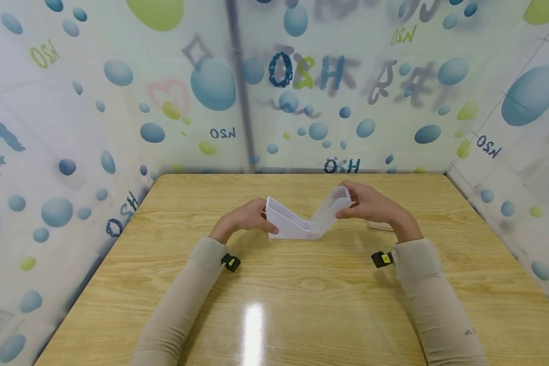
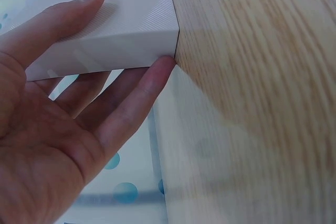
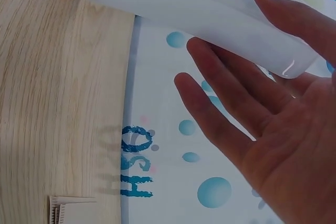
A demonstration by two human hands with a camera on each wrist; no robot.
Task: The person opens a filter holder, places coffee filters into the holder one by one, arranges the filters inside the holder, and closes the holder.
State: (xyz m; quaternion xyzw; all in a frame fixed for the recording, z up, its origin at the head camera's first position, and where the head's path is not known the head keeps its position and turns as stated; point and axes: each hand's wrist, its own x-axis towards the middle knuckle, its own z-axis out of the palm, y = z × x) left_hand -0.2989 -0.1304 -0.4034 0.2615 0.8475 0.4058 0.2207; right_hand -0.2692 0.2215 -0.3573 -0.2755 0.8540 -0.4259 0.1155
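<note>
A long white plastic case (image 1: 288,223) stands in a V shape over the table, its opaque half on the left and its frosted, see-through half (image 1: 331,208) tilted up on the right. The two halves meet at the low middle. My left hand (image 1: 251,216) grips the outer end of the opaque half, thumb on one ribbed face (image 2: 131,3) and fingers against the other side. With thumb and fingers on opposite sides, my right hand (image 1: 370,203) holds the raised rounded end of the frosted half (image 3: 199,19). The inside of the case is mostly hidden.
Behind my right hand, partly covered by it, lie flat pale pieces with toothed edges (image 3: 76,211) on the wooden table (image 1: 302,295). Patterned curtain-like walls (image 1: 274,127) enclose the table's back and sides. Each wrist carries a small black device (image 1: 382,259).
</note>
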